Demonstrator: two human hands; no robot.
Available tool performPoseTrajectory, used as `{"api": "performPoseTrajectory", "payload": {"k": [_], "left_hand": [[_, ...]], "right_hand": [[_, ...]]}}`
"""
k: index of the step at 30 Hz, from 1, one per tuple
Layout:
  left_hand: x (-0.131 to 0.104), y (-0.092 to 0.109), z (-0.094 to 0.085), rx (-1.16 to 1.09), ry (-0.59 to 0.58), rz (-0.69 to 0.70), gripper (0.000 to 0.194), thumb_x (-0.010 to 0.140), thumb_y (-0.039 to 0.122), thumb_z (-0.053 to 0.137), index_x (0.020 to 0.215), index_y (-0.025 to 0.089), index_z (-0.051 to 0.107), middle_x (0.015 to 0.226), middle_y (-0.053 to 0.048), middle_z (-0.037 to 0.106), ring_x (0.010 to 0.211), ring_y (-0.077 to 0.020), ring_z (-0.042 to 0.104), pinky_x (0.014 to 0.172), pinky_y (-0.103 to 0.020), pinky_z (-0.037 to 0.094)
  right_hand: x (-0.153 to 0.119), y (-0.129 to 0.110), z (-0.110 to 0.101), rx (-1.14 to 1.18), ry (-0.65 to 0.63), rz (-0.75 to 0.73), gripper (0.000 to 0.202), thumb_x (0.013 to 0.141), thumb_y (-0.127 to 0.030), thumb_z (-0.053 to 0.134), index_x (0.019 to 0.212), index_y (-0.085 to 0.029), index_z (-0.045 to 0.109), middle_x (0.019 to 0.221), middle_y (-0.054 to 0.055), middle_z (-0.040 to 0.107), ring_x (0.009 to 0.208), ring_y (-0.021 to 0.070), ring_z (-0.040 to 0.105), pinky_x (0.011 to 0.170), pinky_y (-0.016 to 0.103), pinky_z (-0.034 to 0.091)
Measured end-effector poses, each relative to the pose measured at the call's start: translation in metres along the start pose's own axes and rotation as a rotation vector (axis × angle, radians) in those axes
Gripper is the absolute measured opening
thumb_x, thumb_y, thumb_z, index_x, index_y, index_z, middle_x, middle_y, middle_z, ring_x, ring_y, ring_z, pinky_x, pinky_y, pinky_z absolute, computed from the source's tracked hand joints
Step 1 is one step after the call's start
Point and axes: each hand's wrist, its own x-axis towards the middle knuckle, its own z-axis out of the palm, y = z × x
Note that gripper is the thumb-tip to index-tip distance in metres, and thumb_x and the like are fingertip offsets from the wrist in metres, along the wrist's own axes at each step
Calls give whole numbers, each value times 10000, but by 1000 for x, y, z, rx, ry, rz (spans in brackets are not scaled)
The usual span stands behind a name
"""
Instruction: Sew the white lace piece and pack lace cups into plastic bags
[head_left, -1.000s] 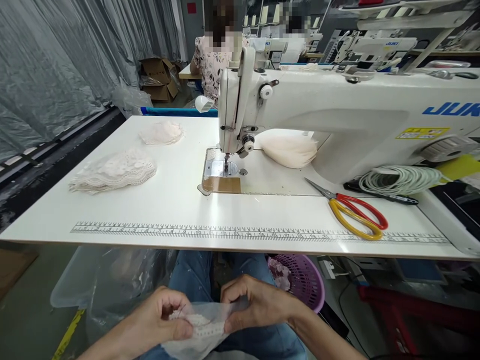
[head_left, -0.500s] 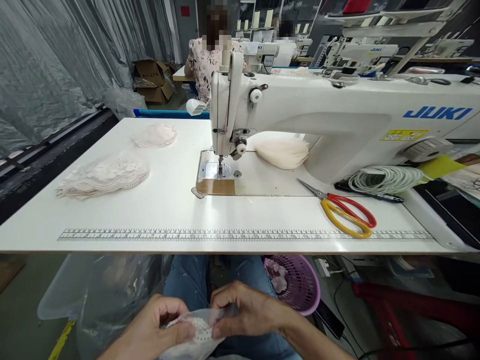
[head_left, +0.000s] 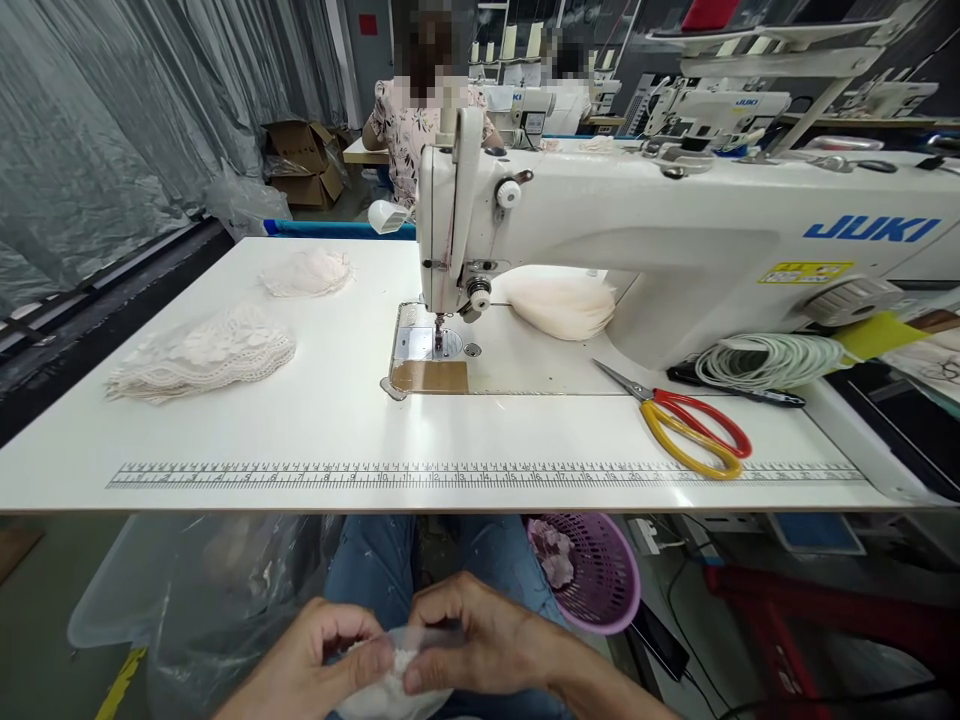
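Observation:
Over my lap, below the table edge, my left hand (head_left: 330, 655) pinches a piece of sheer white lace fabric (head_left: 394, 690) between thumb and fingers. My right hand (head_left: 480, 640) grips the same piece from the other side, its thumb close to the left thumb. Part of the fabric is hidden behind the fingers. On the white table (head_left: 337, 430), a stack of lace pieces (head_left: 202, 355) lies at the left, with a smaller pale pile (head_left: 306, 272) behind it. A folded cream fabric (head_left: 562, 305) rests under the arm of the sewing machine (head_left: 600, 200).
Red and yellow scissors (head_left: 694, 430) lie at the table's right, near a coil of pale cord (head_left: 769, 360). A purple basket (head_left: 611, 575) stands below the table, right of my legs. Another person (head_left: 397, 130) sits beyond the machine.
My right hand has moved slightly left, bringing the two thumbs closer together. Less of the white lace shows between them.

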Motion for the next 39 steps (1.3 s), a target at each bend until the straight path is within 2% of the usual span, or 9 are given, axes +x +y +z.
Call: {"api": "performPoseTrajectory", "payload": {"k": [2, 4, 7, 13, 18, 23, 29, 33, 39], "left_hand": [[-1, -2, -1, -68, -10, 7, 611, 729, 745, 521, 621, 146, 576, 581, 48, 348, 560, -108, 302, 507, -221, 214], [-2, -5, -2, -122, -21, 12, 581, 690, 722, 599, 734, 144, 647, 637, 21, 452, 606, -127, 390, 553, -216, 283], [-4, -14, -3, -113, -4, 12, 528, 665, 649, 689, 861, 159, 698, 734, -16, 560, 707, -170, 477, 644, -232, 349], [-3, -20, 2, -164, 59, 113, 477, 727, 615, 660, 678, 142, 682, 683, 14, 445, 629, -126, 420, 577, -214, 322], [0, -9, 9, -326, 83, 71, 480, 647, 605, 744, 838, 165, 730, 768, -24, 588, 717, -157, 500, 671, -226, 382], [3, -11, 11, -349, 128, 83, 441, 647, 573, 761, 681, 136, 714, 638, 12, 526, 595, -104, 430, 567, -193, 328], [3, -25, 8, -368, 95, 1, 497, 610, 608, 768, 700, 122, 710, 606, -10, 559, 581, -111, 448, 557, -201, 319], [3, -26, 8, -391, 77, -42, 510, 600, 618, 768, 716, 125, 715, 537, 11, 536, 521, -91, 425, 524, -190, 312], [1, -12, 11, -432, 66, -70, 468, 602, 573, 792, 745, 132, 724, 627, -37, 677, 552, -126, 555, 567, -209, 407]], "right_hand": [[0, -2, 1, 22, 24, 15, 443, 629, -546, 764, 681, -126, 632, 572, -65, 440, 534, 64, 360, 451, 176, 255], [-1, -3, 0, 59, 38, 35, 440, 633, -540, 756, 661, -124, 615, 580, -61, 441, 541, 64, 359, 457, 177, 252], [-4, -3, -3, 119, 47, 61, 437, 617, -529, 767, 643, -123, 606, 593, -54, 466, 550, 66, 368, 476, 181, 264], [-7, 1, -3, 168, 91, 57, 436, 572, -520, 806, 626, -122, 635, 577, -60, 462, 546, 63, 357, 482, 193, 250], [-4, 3, -2, 168, 85, 49, 488, 514, -559, 822, 656, -111, 689, 580, -46, 500, 543, 70, 391, 475, 191, 274], [-7, 3, -5, 134, 42, -8, 483, 530, -554, 816, 703, -112, 723, 583, -41, 521, 538, 70, 413, 469, 181, 291], [-16, 1, -13, 181, 23, -49, 457, 563, -534, 807, 748, -120, 755, 658, -4, 591, 596, 92, 499, 549, 191, 370], [-19, 0, -17, 190, -12, -37, 473, 576, -549, 794, 758, -114, 755, 669, 9, 603, 608, 101, 514, 576, 204, 391], [-16, 1, -13, 107, -32, -47, 498, 569, -577, 785, 738, -112, 725, 646, -16, 571, 599, 92, 480, 545, 196, 354]]}}
